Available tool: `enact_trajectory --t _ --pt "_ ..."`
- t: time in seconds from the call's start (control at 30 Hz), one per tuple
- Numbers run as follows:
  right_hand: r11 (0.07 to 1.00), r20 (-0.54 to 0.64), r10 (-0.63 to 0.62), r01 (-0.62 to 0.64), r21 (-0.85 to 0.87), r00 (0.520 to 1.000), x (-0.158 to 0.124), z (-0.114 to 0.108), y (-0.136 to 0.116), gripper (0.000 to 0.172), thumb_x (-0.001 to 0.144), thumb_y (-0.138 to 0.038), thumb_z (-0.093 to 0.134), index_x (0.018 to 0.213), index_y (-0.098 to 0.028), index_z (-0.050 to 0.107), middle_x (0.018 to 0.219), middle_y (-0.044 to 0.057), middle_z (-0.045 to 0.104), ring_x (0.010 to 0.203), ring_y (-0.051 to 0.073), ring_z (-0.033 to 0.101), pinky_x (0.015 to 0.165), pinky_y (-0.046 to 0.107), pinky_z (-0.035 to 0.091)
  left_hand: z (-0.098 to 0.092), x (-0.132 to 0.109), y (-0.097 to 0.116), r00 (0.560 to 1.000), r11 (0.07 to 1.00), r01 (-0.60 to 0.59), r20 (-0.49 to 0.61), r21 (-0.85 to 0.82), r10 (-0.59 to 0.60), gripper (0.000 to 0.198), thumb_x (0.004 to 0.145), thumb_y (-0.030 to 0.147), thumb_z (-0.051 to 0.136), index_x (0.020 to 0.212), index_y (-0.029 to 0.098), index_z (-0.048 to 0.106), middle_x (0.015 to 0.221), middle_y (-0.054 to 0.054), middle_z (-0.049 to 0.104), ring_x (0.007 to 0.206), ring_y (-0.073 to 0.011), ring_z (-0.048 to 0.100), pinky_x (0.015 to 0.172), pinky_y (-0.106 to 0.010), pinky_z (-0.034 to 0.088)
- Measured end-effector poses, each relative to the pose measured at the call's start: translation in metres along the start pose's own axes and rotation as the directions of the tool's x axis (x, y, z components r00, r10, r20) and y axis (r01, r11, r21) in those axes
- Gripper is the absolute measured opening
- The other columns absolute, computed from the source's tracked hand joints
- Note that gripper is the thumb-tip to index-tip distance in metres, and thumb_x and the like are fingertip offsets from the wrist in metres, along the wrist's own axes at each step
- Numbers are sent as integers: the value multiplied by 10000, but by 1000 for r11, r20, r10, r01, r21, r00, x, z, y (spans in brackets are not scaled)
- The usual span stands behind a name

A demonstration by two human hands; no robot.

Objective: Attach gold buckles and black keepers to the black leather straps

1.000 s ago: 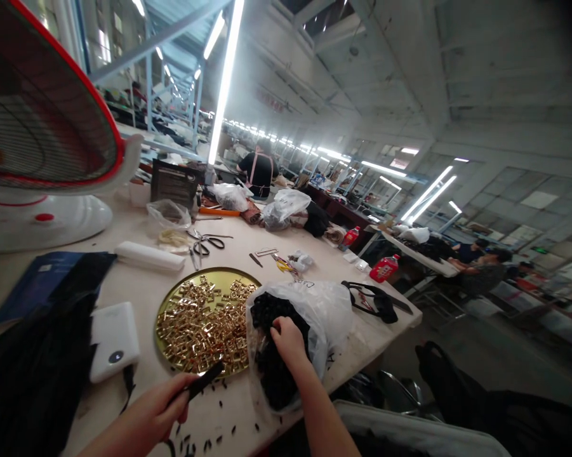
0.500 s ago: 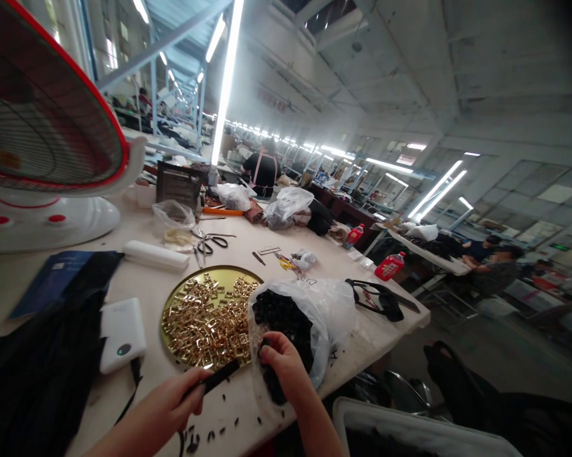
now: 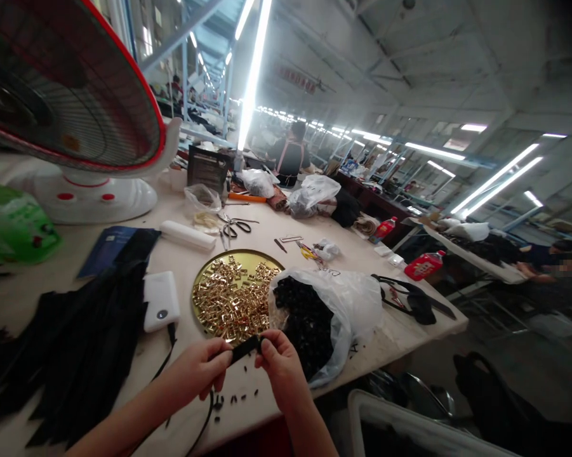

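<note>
My left hand point(image 3: 204, 367) is closed on a black strap point(image 3: 244, 349), whose end points toward my right hand. My right hand point(image 3: 282, 368) pinches a small black piece point(image 3: 261, 343) at that end; whether it is around the strap or only against it, I cannot tell. Beside my right hand, a white plastic bag point(image 3: 362, 301) lies open, full of small black pieces point(image 3: 309, 317). Just beyond both hands is a round gold tray point(image 3: 202, 270) heaped with gold metal buckles point(image 3: 233, 301).
Black straps point(image 3: 90, 336) lie in a pile at left, beside a white power bank point(image 3: 160, 298) with a cable. A fan point(image 3: 76, 95) stands at the back left. Scissors point(image 3: 235, 225) and yellow-handled snips point(image 3: 308, 251) lie beyond the tray. A white bin point(image 3: 355, 419) is below the table's right edge.
My right hand has moved from the bag's mouth leftward to the strap's end, carrying the small black piece. The strap, in my left hand, is now raised to meet it. The view has shifted left.
</note>
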State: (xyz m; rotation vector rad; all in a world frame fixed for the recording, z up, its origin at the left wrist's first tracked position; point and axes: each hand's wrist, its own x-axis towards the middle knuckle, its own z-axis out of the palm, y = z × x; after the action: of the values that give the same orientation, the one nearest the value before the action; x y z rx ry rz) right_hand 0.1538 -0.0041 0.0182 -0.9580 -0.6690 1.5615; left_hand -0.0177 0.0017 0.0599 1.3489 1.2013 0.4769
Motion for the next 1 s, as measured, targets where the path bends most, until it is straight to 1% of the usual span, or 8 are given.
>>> enact_trajectory --t 0.1,0.2,0.4,0.5,0.63,0.83,0.93,1.0 --pt "998 -19 38 -39 -50 999 -2 -2 5 231 647 -304 729 774 -171 590 620 -49 572 469 47 498 496 176 408 1 3 -8 993 988 99 81 -115 -90 358 704 487 414 787 159 532 401 77 515 292 -55 331 330 -167 203" --pt "993 -45 65 -69 -96 997 -3 -4 8 252 640 -323 727 770 -166 579 619 -46 575 458 52 500 489 187 416 1 3 -13 988 978 113 119 -177 -93 344 730 464 415 822 161 551 426 65 563 297 -55 358 338 -164 225" --pt "978 -25 70 -73 -194 997 -4 -7 11 268 648 -344 714 778 -162 566 624 -42 580 476 64 513 499 199 416 1 -1 -14 988 984 124 112 -126 -110 327 754 439 393 812 160 554 458 60 571 313 -56 370 355 -162 242" --pt "966 -2 52 -51 -252 999 -7 -7 10 265 659 -343 707 785 -159 563 600 -50 569 481 64 512 511 199 411 0 -4 -13 991 995 89 100 -35 -85 328 764 428 370 823 161 552 470 62 552 330 -64 357 359 -169 256" --pt "952 23 41 -32 -303 999 -10 -6 11 278 661 -349 704 798 -161 554 572 -57 563 484 67 514 517 197 398 0 -5 -12 998 984 -33 54 175 24 296 795 398 366 812 182 566 505 61 533 387 -87 400 389 -183 291" --pt "959 31 1 8 -285 1000 -12 -2 20 243 694 -354 668 798 -168 552 562 -50 556 494 83 521 531 218 403 3 -2 -12 978 871 -163 -39 464 204 263 822 337 374 745 199 585 653 9 617 587 -142 547 529 -223 337" --pt "931 22 -56 60 -361 998 -15 -1 22 196 734 -346 615 813 -172 575 572 -39 548 509 101 532 535 236 413 5 -3 -12 983 820 -142 -19 555 184 272 818 314 370 725 207 602 671 -4 644 615 -159 568 533 -234 319" --pt "863 65 -148 161 -478 987 -17 0 23 140 741 -304 600 803 -178 603 626 -21 558 544 112 544 547 245 418 7 -4 -12 987 808 -130 -5 575 163 278 814 308 370 699 205 601 659 -7 649 609 -162 571 522 -236 312"
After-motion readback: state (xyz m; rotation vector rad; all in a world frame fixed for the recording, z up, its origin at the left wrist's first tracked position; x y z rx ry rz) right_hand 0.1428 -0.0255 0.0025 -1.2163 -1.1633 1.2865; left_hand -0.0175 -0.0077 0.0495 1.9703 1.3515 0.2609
